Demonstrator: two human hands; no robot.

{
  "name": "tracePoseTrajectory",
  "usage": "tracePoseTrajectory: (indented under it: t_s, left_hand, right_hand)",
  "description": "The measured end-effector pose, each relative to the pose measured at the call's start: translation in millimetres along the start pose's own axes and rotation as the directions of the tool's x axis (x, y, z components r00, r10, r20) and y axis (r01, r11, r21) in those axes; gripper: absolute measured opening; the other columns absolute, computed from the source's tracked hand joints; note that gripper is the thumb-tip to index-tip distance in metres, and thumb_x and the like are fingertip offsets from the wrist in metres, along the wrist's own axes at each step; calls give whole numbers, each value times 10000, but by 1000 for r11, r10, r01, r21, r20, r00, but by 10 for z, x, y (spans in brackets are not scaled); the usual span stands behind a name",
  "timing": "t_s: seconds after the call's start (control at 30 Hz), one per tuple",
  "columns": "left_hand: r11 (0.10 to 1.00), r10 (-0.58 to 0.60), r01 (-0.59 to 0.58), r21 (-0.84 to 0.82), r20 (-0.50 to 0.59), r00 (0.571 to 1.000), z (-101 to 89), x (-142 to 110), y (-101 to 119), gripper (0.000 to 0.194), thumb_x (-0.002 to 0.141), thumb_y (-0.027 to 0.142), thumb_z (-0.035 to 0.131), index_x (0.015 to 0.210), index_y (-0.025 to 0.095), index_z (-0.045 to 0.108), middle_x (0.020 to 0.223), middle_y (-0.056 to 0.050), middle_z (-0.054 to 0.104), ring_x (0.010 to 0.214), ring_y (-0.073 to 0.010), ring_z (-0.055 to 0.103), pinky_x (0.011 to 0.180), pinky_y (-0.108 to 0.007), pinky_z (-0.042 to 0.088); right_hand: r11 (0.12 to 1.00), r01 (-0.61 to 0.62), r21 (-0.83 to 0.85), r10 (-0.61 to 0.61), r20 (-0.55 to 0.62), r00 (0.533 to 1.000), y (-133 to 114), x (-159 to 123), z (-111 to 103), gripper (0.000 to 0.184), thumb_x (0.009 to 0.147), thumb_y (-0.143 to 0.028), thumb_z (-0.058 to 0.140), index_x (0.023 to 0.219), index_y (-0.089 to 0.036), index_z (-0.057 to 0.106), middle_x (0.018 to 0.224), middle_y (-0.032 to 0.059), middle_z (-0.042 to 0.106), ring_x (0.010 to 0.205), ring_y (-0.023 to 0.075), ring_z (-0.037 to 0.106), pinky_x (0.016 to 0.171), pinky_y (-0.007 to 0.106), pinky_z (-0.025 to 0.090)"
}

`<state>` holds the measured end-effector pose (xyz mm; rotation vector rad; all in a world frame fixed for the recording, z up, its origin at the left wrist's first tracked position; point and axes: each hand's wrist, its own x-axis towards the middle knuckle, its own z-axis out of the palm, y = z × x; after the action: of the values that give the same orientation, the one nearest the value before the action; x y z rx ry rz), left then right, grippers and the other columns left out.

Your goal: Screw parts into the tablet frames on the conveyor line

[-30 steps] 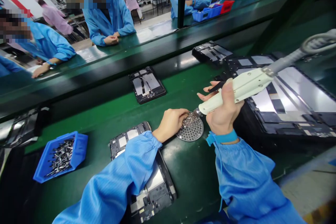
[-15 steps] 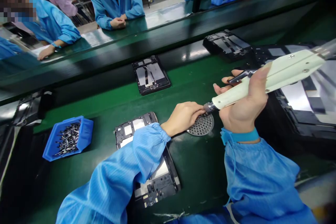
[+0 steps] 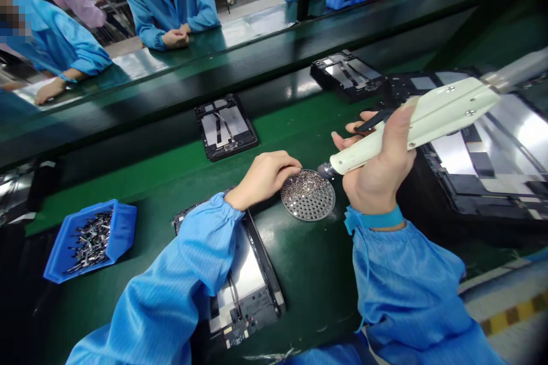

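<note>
Our left hand [image 3: 262, 179] has drawn back to the 9 o'clock rim of the perforated screw plate [image 3: 308, 197], its fingers [image 3: 291, 165] curled; we cannot tell whether they pinch anything. Our right fingers [image 3: 353, 141] clench the cream electric screwdriver [image 3: 428, 117], its bit tip [image 3: 325, 170] angled down just off the plate's 1 o'clock rim, within easy reach of it. The blue bin [image 3: 125, 228] sits farther off at 9 o'clock.

1. The left sleeve [image 3: 184, 262] and right sleeve [image 3: 406, 285] are light blue, finely striped smock fabric.
2. A gathered cuff [image 3: 218, 205] closes the left sleeve just behind the left hand [image 3: 261, 179].
3. A teal wrist strap [image 3: 377, 218] sits just behind the right hand's [image 3: 377, 177] grip, with a thin blue cord [image 3: 367, 274] running down the sleeve.
</note>
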<state>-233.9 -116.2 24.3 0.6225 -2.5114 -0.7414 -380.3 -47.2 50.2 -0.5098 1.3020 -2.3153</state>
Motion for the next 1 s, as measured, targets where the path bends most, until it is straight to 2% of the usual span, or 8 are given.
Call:
tracePoseTrajectory:
  t_s: [0.13, 0.3, 0.4, 0.53, 0.63, 0.77, 0.9, 1.0]
  left_hand:
    - [999, 30, -31, 23, 62, 998, 127, 55, 80, 189, 870, 311, 679, 955, 145, 707, 906, -56, 699, 821, -172, 642, 725, -253, 466]
    - [989, 134, -141, 52, 130, 983, 170, 111, 95, 253, 977, 257, 484, 945, 157, 715, 875, -60, 687, 810, -158, 630, 741, -252, 459]
    - [984, 162, -171, 50, 145, 976, 124, 128, 72, 275, 982, 247, 456, 947, 144, 708, 878, -72, 683, 816, -162, 625, 745, -256, 461]
    - [982, 187, -182, -41, 182, 965, 65, 145, 47, 288, 984, 218, 431, 936, 119, 697, 898, -82, 680, 812, -148, 626, 756, -242, 466]
    - [986, 160, -148, -78, 171, 972, 29, 134, 20, 270, 974, 206, 443, 939, 120, 697, 890, -71, 682, 795, -137, 629, 749, -230, 469]
    - [997, 74, -73, -12, 132, 989, 10, 100, -48, 184, 928, 182, 520, 923, 144, 700, 888, -47, 698, 791, -135, 635, 750, -229, 470]
    - [997, 18, -32, 69, 189, 982, 25, 64, -118, 157, 894, 135, 557, 935, 154, 708, 926, -48, 718, 840, -149, 656, 793, -242, 481]
    - [1000, 1, -3, 10, 223, 975, 15, 24, -160, 195, 898, 120, 548, 992, 158, 714, 987, -56, 731, 899, -154, 674, 845, -243, 486]
  right_hand:
    - [1000, -29, 13, 28, 14, 1000, 24, -23, 25, 461, 791, -652, 611, 816, -192, 623, 791, 9, 572, 665, 128, 579, 778, 401, 595]
    - [1000, -14, 21, 14, 1, 1000, 6, -24, 30, 476, 786, -659, 617, 827, -185, 624, 838, 24, 573, 722, 144, 596, 780, 411, 598]
    - [998, -12, 53, 13, -4, 1000, -18, -17, 28, 453, 778, -623, 646, 803, -172, 623, 873, 43, 583, 735, 154, 597, 771, 427, 603]
    - [999, -26, 46, 26, 6, 1000, -16, -17, 19, 430, 792, -611, 633, 824, -182, 628, 835, 27, 581, 677, 133, 575, 781, 428, 600]
    - [999, -17, 31, 16, 36, 999, -5, -25, 4, 453, 794, -635, 625, 839, -184, 623, 805, 15, 573, 675, 131, 579, 782, 417, 597]
    - [1000, -29, 12, 28, 80, 996, -20, -51, -25, 487, 769, -658, 642, 834, -176, 617, 789, 18, 571, 690, 134, 584, 784, 420, 597]
    - [998, -52, 23, 50, 82, 995, -34, -73, -64, 492, 724, -642, 697, 822, -166, 621, 794, 22, 590, 622, 116, 559, 783, 441, 603]
    - [998, -62, -4, 62, 89, 994, -13, -79, -89, 532, 696, -665, 713, 829, -158, 627, 824, 23, 597, 544, 95, 532, 764, 452, 610]
